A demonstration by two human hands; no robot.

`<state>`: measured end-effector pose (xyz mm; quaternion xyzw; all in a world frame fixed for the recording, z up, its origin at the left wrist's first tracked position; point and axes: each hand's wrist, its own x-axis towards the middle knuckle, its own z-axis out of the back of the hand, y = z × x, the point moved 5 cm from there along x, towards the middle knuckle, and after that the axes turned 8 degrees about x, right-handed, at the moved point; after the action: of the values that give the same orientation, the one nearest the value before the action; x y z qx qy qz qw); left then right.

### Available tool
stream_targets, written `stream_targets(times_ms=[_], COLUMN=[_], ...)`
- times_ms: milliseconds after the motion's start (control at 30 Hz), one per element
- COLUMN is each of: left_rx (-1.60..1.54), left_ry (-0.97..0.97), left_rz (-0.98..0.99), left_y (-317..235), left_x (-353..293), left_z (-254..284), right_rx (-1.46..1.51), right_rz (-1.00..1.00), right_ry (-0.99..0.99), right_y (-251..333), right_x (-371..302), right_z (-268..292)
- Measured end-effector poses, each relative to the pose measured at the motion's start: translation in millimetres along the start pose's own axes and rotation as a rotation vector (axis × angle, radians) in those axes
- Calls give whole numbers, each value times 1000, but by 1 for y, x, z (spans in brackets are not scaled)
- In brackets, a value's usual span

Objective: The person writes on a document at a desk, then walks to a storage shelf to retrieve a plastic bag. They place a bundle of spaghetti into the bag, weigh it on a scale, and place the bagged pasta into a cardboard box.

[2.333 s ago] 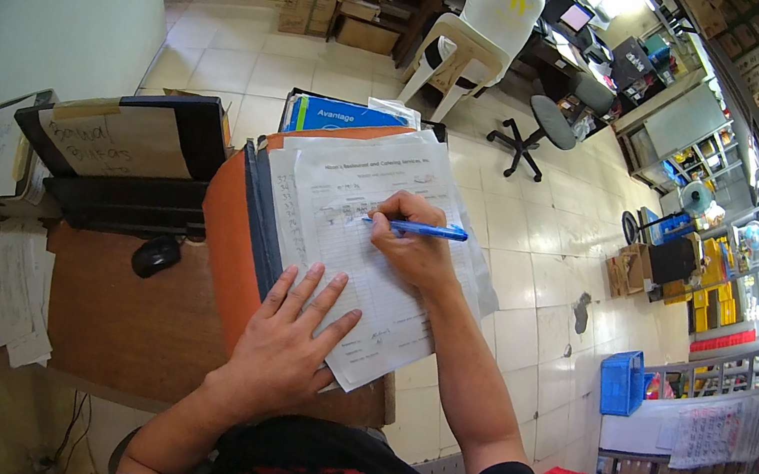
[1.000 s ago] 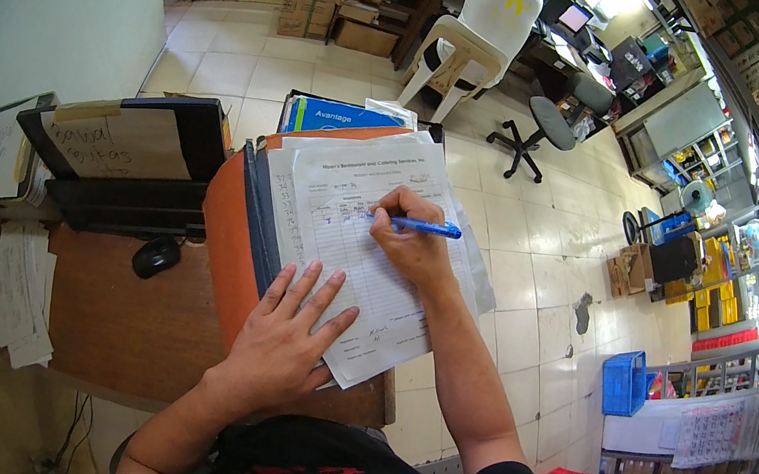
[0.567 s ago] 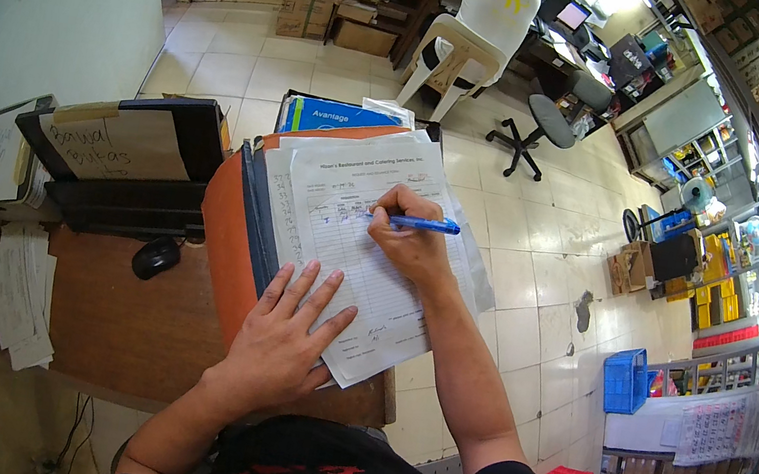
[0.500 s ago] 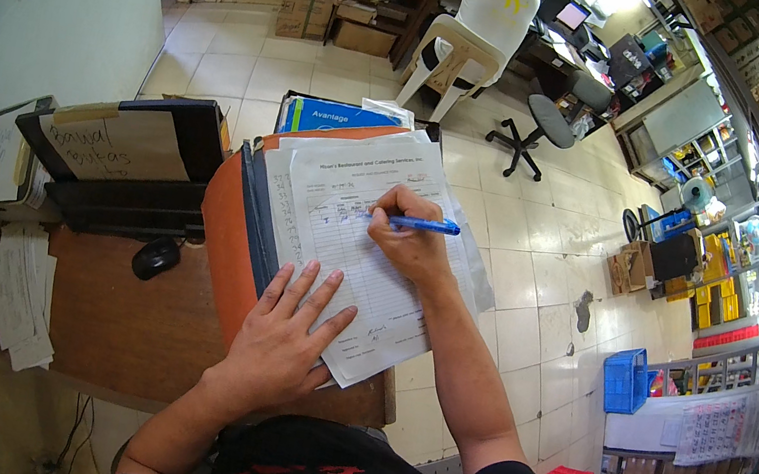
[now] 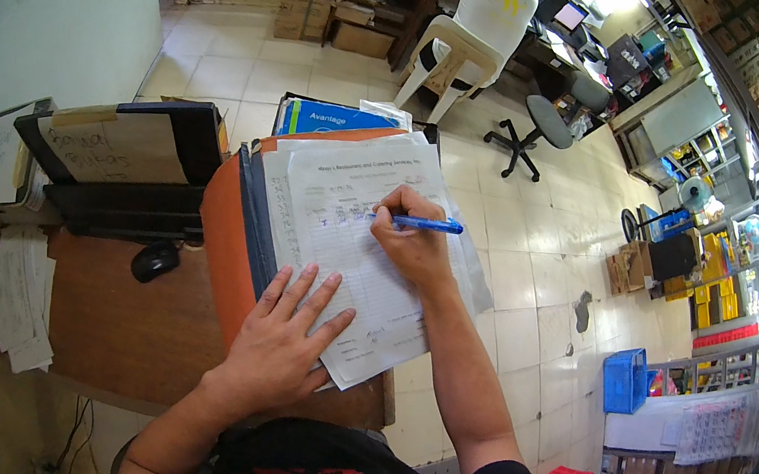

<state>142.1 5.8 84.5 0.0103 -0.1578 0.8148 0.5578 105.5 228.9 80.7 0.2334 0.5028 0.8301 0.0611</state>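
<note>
A white printed form [image 5: 343, 271] with a ruled table lies on top of a stack of papers. Under the stack are a dark blue folder [image 5: 255, 205] and an orange folder [image 5: 222, 235]. My right hand [image 5: 414, 243] grips a blue pen [image 5: 432, 224], its tip at the upper rows of the form, where some handwriting shows. My left hand [image 5: 286, 332] lies flat with fingers spread on the lower left of the form and the papers below it.
A black mouse [image 5: 155, 260] sits on the brown desk [image 5: 111, 322], beside loose papers [image 5: 19, 295] at the left edge. Dark file holders [image 5: 125, 152] stand behind it. Farther off are a seated person [image 5: 485, 12], a swivel chair [image 5: 547, 124] and a blue crate [image 5: 624, 380].
My right hand and the pen have shifted very slightly to the right along the form. My left hand stays in place on the paper.
</note>
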Motion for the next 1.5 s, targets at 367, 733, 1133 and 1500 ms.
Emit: stream_targets(times_ms=[367, 733, 1133, 1500], left_rx=[-10, -4, -14, 1], left_ry=[-4, -17, -5, 9], left_rz=[3, -2, 9, 5], left_y=[1, 1, 1, 1], left_x=[0, 0, 0, 0], left_z=[-3, -1, -2, -4], right_rx=[-19, 45, -3, 12], right_rz=[12, -55, -51, -15], right_ry=[3, -9, -23, -27], right_y=[-1, -8, -7, -8], right_x=[1, 0, 0, 1], right_z=[1, 6, 4, 5])
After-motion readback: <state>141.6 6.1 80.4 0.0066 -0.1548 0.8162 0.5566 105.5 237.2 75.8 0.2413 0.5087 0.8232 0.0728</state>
